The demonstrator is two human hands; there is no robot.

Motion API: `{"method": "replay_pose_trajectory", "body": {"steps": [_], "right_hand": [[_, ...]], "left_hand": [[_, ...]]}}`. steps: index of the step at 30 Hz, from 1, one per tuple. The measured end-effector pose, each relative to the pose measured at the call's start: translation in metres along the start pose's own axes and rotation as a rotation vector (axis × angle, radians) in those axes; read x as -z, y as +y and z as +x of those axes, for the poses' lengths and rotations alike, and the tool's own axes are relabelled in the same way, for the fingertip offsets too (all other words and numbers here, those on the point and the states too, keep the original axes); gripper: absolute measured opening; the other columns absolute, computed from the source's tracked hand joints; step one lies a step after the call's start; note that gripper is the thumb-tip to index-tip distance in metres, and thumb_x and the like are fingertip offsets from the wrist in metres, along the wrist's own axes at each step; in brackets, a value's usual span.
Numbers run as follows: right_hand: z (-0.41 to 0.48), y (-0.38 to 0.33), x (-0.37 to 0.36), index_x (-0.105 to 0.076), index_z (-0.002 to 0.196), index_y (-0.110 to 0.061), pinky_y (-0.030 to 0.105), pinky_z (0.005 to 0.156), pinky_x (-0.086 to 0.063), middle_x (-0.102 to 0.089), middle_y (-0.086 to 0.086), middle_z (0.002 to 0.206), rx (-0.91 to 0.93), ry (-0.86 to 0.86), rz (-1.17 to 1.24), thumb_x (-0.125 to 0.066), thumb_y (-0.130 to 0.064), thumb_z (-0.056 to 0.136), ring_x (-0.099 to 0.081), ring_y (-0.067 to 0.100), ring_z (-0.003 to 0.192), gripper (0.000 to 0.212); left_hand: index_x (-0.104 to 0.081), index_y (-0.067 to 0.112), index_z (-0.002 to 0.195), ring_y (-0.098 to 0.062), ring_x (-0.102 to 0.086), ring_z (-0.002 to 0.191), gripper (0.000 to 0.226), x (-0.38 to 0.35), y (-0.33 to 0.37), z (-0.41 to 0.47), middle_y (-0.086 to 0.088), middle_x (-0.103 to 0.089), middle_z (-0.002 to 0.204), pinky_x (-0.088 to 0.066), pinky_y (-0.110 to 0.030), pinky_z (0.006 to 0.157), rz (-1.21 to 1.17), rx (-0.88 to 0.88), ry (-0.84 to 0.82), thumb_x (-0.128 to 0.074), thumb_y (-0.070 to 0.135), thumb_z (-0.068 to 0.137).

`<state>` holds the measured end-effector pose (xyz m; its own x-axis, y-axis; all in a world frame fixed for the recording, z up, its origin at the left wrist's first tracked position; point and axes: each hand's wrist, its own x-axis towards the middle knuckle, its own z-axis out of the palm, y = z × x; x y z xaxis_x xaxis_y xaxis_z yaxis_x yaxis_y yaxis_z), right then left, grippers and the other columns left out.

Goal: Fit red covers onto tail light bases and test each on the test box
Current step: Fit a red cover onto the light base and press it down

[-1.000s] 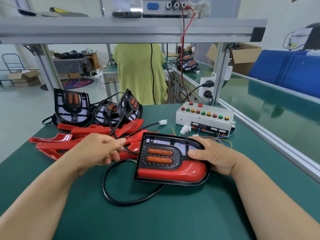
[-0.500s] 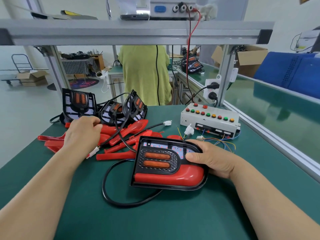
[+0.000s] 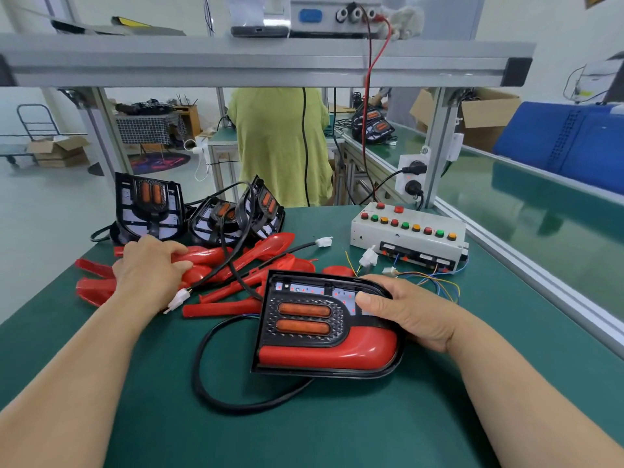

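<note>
A black tail light base (image 3: 304, 319) with two orange lenses lies on the green table (image 3: 337, 434); a red cover (image 3: 324, 352) sits on its near part. My right hand (image 3: 408, 312) grips its right edge, thumb on top. My left hand (image 3: 148, 268) rests on a pile of loose red covers (image 3: 263, 255), thumb and fingers round one red cover (image 3: 202, 255). The base's black cable (image 3: 202, 366) loops to a white connector (image 3: 177, 300) lying by my left wrist. The white test box (image 3: 405, 231) with coloured buttons stands at the back right.
Three bare bases (image 3: 148, 207) lean together at the back left. Loose white plugs (image 3: 368, 258) and thin wires lie before the test box. A metal shelf frame (image 3: 263, 62) spans overhead. A person in a green shirt (image 3: 280, 146) stands behind the table. A conveyor (image 3: 540, 224) runs along the right.
My left hand has let go of the cable near the base and moved left and back onto the pile of red covers. My right hand has stayed on the base.
</note>
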<state>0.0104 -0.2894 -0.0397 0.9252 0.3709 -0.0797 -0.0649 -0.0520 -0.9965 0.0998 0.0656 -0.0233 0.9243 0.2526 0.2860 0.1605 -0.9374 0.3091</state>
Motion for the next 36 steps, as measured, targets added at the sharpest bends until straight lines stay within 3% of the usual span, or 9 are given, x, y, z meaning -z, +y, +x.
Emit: {"method": "replay_pose_trajectory", "body": {"steps": [4,10,14,17,21,25,28,32,36], "right_hand": [[0.002,-0.001,-0.003,-0.073,0.113,-0.018,0.030,0.084,-0.057,-0.073,0.007,0.117,-0.073,0.055,0.105,-0.054,-0.042,0.093,-0.070,0.019,0.105,0.037],[0.006,0.002,0.001,-0.078,0.101,-0.021,0.040,0.096,-0.054,-0.074,0.006,0.112,-0.172,0.131,0.127,-0.045,-0.042,0.102,-0.070,0.022,0.105,0.039],[0.005,0.001,0.004,-0.076,0.098,-0.029,0.038,0.099,-0.051,-0.075,-0.003,0.108,-0.103,0.152,-0.079,-0.042,-0.041,0.104,-0.070,0.015,0.105,0.037],[0.003,-0.002,0.008,-0.073,0.097,-0.023,0.032,0.097,-0.049,-0.075,-0.008,0.103,-0.068,0.251,-0.318,-0.045,-0.046,0.102,-0.068,0.014,0.104,0.037],[0.003,-0.003,0.011,-0.068,0.087,-0.011,0.010,0.068,-0.040,-0.066,0.001,0.092,0.012,0.397,-0.637,-0.047,-0.053,0.098,-0.056,0.000,0.073,0.049],[-0.002,-0.008,0.013,-0.072,0.078,-0.032,0.013,0.057,-0.041,-0.064,-0.017,0.064,-0.061,0.361,-0.509,-0.048,-0.054,0.097,-0.051,-0.005,0.053,0.038],[-0.005,-0.009,0.017,-0.069,0.094,-0.010,0.018,0.062,-0.047,-0.067,-0.003,0.080,-0.131,0.269,-0.392,-0.049,-0.045,0.100,-0.056,0.005,0.062,0.040],[-0.009,-0.010,0.020,-0.071,0.103,-0.013,0.020,0.066,-0.050,-0.072,0.002,0.092,-0.144,0.192,-0.263,-0.049,-0.024,0.103,-0.063,0.009,0.076,0.025],[-0.008,-0.010,0.016,-0.069,0.107,-0.011,0.024,0.065,-0.052,-0.070,0.010,0.098,-0.137,0.172,-0.149,-0.047,-0.013,0.103,-0.063,0.016,0.082,0.023]], "left_hand": [[-0.076,0.014,0.102,-0.035,-0.060,0.107,0.013,0.002,-0.007,0.000,-0.015,-0.069,0.108,-0.048,-0.051,0.096,-0.248,0.023,0.007,-0.070,0.015,0.091],[-0.072,0.022,0.093,-0.034,-0.056,0.106,0.010,0.017,-0.017,-0.003,-0.009,-0.058,0.107,-0.046,-0.048,0.094,-0.203,-0.082,0.017,-0.065,0.015,0.094],[-0.071,0.031,0.101,-0.027,-0.060,0.096,0.011,0.026,-0.021,-0.004,0.009,-0.060,0.090,-0.049,-0.045,0.088,-0.250,-0.092,0.035,-0.063,0.027,0.094],[-0.068,0.043,0.088,-0.026,-0.063,0.091,0.011,0.030,-0.021,-0.003,0.012,-0.066,0.086,-0.052,-0.049,0.088,-0.379,-0.068,0.073,-0.061,0.034,0.091],[-0.066,0.060,0.074,-0.025,-0.065,0.089,0.015,0.038,-0.020,-0.005,0.004,-0.072,0.090,-0.054,-0.046,0.086,-0.527,-0.069,0.107,-0.061,0.048,0.081],[-0.069,0.059,0.079,-0.016,-0.066,0.083,0.030,0.044,-0.012,-0.011,0.005,-0.072,0.090,-0.049,-0.029,0.071,-0.654,-0.126,0.034,-0.075,0.030,0.086],[-0.070,0.059,0.086,-0.008,-0.067,0.080,0.039,0.045,0.004,-0.021,0.011,-0.073,0.087,-0.049,-0.027,0.075,-0.729,-0.201,-0.025,-0.070,0.020,0.090],[-0.072,0.051,0.099,-0.001,-0.067,0.085,0.037,0.038,0.033,-0.039,0.021,-0.072,0.094,-0.048,-0.023,0.081,-0.795,-0.335,-0.114,-0.065,0.015,0.093],[-0.071,0.041,0.102,0.008,-0.062,0.081,0.036,0.027,0.060,-0.055,0.024,-0.069,0.099,-0.043,-0.004,0.079,-0.818,-0.496,-0.134,-0.063,0.007,0.093]]}}
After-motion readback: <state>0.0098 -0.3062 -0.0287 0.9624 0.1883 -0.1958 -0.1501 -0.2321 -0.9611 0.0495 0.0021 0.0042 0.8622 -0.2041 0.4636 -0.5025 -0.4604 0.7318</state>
